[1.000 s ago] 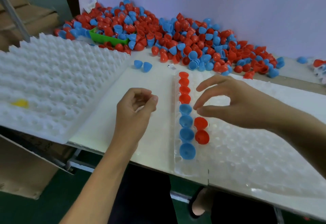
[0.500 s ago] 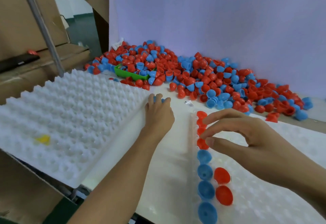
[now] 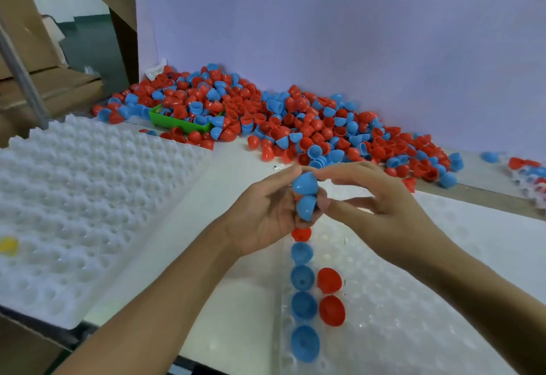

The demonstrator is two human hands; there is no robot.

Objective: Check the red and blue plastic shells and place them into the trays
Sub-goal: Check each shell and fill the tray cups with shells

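Note:
My left hand holds two blue shells, an upper one and a lower one, above the clear tray. My right hand meets them from the right, its index fingertip on the upper shell and its thumb beside the lower one. In the tray's left column sit a red shell and several blue shells. Two red shells fill the second column. A big pile of loose red and blue shells lies at the back against the wall.
A white dimpled tray lies on the left with a small yellow piece in it. A green bin is half buried in the pile. Cardboard boxes stand at far left. More shells lie at far right.
My left hand picked up the two blue shells from the table and brought them back over the clear tray. My right hand rose to meet them. The camera tilted up.

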